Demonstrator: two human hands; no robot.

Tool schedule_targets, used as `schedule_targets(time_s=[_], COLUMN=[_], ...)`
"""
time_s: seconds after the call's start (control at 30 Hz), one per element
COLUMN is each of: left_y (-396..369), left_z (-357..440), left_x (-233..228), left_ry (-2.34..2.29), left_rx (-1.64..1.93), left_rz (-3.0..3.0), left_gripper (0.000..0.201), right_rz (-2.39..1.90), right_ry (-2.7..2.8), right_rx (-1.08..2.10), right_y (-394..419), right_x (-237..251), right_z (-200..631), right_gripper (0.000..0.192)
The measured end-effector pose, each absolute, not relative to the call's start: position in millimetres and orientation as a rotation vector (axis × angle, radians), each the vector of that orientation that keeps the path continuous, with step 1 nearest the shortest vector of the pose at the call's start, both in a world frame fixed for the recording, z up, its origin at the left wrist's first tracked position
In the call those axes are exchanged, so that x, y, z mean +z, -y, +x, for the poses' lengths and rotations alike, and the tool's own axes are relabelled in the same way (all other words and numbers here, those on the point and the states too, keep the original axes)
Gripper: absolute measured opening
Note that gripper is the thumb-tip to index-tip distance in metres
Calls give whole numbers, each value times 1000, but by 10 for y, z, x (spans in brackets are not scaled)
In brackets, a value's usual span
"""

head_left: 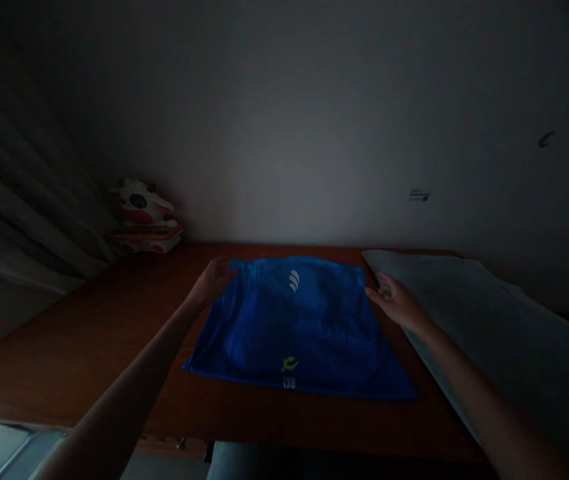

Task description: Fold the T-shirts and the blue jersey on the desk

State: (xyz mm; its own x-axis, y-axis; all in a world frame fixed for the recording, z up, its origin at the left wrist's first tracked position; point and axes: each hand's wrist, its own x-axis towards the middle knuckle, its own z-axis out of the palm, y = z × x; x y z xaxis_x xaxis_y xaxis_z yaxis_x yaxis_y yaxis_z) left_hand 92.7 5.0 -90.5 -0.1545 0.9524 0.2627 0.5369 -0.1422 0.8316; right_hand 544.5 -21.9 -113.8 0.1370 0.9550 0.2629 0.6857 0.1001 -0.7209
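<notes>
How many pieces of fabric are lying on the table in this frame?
2. A blue garment lies flat mid-table, with the left hand and right hand at its far corners. A grey cloth lies along its right side. The dim light may hide others.

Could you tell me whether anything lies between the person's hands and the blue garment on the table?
Nothing visible does. The left hand rests on the far left corner of the blue garment, and the right hand touches its far right edge. The pale cloth lies beside the garment, right of that hand, not between them.
</notes>
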Motion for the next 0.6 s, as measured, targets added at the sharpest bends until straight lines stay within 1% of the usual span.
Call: schedule_targets(time_s=[0.07, 0.17, 0.23, 0.3, 0.37, 0.47, 0.6], left_y=[227, 783, 1113, 1333, 1437, 1462, 1491], left_z=[848, 623, 462, 332, 254, 215, 189], left_x=[-1136, -1466, -1612, -1678, -1680, -1619, -1549], left_ry=[-1827, -2028, -2205, -2239, -2138, -1989, -1922], left_rx=[979, 679, 525, 458, 512, 696, 1006], left_rz=[1896, 2120, 2040, 1975, 1930, 1763, 1522], left_gripper=[55, 45, 49, 52, 49, 47, 58], right_rz=[-1679, -1768, -1907, -1980, -1958, -1876, -1829], right_ry=[1654, 1709, 1693, 1720, 1788, 1780, 1626], right_rx=[433, 355, 384, 449, 510, 558, 586], right_y=[454, 911, 1186, 1380, 1480, 1506, 1487], right_x=[-1377, -1713, -1850, -1901, -1888, -1826, -1780], right_z=[5533, 5723, 5827, 5881, 5887, 5857, 5850], right_gripper=[53, 53, 55, 53, 49, 45, 46])
